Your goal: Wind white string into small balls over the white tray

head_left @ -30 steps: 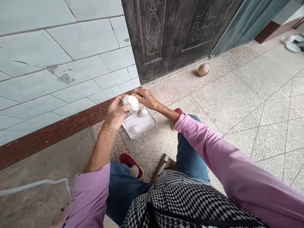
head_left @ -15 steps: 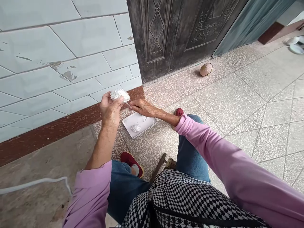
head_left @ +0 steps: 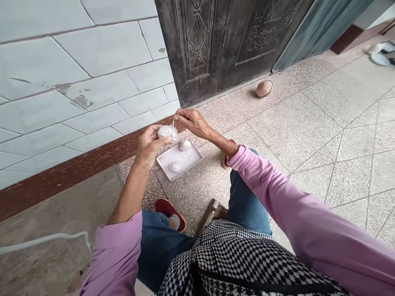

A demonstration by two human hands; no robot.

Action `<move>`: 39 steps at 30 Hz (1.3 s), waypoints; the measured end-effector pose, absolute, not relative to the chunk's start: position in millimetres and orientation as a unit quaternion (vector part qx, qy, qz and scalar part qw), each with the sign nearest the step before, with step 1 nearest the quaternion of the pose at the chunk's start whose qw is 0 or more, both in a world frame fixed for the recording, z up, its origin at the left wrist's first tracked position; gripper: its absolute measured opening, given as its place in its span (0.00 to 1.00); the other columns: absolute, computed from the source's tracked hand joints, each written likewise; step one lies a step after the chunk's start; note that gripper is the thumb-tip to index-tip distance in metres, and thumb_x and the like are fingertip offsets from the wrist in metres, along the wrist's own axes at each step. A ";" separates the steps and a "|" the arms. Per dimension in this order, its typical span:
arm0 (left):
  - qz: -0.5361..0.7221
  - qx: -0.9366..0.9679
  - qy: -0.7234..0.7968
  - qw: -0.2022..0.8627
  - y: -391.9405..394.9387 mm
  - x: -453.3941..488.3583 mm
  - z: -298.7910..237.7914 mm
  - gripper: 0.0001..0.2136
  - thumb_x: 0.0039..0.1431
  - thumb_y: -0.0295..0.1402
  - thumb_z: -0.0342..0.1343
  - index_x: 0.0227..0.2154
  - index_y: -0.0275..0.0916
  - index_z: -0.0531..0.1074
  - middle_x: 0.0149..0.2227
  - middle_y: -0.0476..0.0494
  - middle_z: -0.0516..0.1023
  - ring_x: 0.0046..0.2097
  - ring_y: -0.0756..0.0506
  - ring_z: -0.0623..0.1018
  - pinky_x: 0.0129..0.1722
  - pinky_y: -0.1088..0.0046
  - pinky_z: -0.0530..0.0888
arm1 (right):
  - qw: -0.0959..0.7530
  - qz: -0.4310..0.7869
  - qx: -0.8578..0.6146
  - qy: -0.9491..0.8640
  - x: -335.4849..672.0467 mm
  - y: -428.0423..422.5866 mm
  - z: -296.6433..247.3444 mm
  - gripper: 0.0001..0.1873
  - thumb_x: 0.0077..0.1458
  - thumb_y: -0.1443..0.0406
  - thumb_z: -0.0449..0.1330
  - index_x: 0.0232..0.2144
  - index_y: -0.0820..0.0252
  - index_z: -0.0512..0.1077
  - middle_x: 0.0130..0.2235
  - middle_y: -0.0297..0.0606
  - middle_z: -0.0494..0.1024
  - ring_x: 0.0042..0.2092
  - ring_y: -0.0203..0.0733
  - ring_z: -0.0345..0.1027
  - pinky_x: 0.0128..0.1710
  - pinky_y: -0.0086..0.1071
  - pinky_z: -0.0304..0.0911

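The left hand (head_left: pixel 150 144) is curled around a white ruffled ball (head_left: pixel 167 131), thumb and fingers closed on it from the left, and holds it in the air just above the far left corner of the white tray (head_left: pixel 173 155). The right hand (head_left: pixel 193 122) is just beside the ball, its fingertips pinched shut on a thin thread (head_left: pixel 173 123) that runs up from the ball. The two hands nearly touch.

The tray lies on the floor (head_left: pixel 296 131) close to the red-brown skirting (head_left: pixel 61 176) at the foot of the wall, so there is little room on its far side. To the right the floor is open as far as the door. On the near side the knees and two red shoes (head_left: pixel 169 209) hem it in.

In the tray, one small white ball (head_left: pixel 186 144) lies at the far edge under the hands and another (head_left: pixel 175 167) at the near corner, with a loose loop of thread (head_left: pixel 188 155) between them.

The floor is speckled terrazzo in large squares. The wall is pale tile (head_left: pixel 92 61), chipped in places, and meets a dark embossed door (head_left: pixel 222 41). A round brown object (head_left: pixel 264 88) lies at the door's foot, and a white cable (head_left: pixel 46 239) trails along the floor at the left edge.
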State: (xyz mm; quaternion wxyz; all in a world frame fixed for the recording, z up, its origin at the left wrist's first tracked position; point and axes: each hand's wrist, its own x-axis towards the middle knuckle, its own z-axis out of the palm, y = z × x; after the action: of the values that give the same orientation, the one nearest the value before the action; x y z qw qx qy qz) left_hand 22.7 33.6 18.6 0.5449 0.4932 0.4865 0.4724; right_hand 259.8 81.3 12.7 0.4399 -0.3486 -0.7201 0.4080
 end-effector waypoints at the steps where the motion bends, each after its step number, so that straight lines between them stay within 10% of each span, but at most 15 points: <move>1: 0.467 0.493 0.477 0.558 31.8 23.5 20.5 0.34 0.37 0.42 0.89 0.49 0.41 0.86 0.46 0.42 0.91 0.45 0.40 0.87 0.47 0.64 0.85 | 0.441 0.408 -0.348 -0.719 260.6 82.6 11.2 0.23 0.93 0.57 0.64 0.38 0.57 0.73 0.35 0.32 0.74 0.40 0.40 0.67 0.43 0.33 0.63; 17: 0.604 0.405 0.414 0.548 45.1 12.0 7.2 0.37 0.34 0.46 0.94 0.46 0.48 0.82 0.50 0.40 0.89 0.52 0.34 0.88 0.48 0.58 0.90 | 0.250 0.436 -0.372 -0.781 222.2 55.7 2.2 0.17 0.91 0.70 0.60 0.41 0.60 0.75 0.37 0.32 0.75 0.42 0.41 0.68 0.49 0.35 0.61; 29: 0.571 0.483 0.528 0.403 55.9 7.0 -11.0 0.35 0.37 0.40 0.89 0.50 0.45 0.83 0.47 0.44 0.88 0.50 0.36 0.89 0.50 0.60 0.90 | 0.284 0.448 -0.325 -0.783 230.7 39.6 21.5 0.17 0.92 0.67 0.62 0.41 0.59 0.77 0.37 0.32 0.77 0.42 0.42 0.69 0.48 0.35 0.63; 39: 0.449 0.529 0.520 0.498 30.2 17.7 19.7 0.32 0.40 0.47 0.91 0.48 0.40 0.93 0.45 0.41 0.93 0.47 0.35 0.89 0.51 0.59 0.88 | 0.355 0.402 -0.416 -0.734 251.3 58.6 40.3 0.22 0.84 0.70 0.69 0.33 0.52 0.70 0.33 0.34 0.74 0.40 0.46 0.65 0.44 0.37 0.63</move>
State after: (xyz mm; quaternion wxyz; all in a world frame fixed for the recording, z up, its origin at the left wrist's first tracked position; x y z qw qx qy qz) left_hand 17.7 30.2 19.7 0.4981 0.5295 0.5199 0.4486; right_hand 251.3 58.6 40.3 0.3551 -0.4156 -0.7343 0.4025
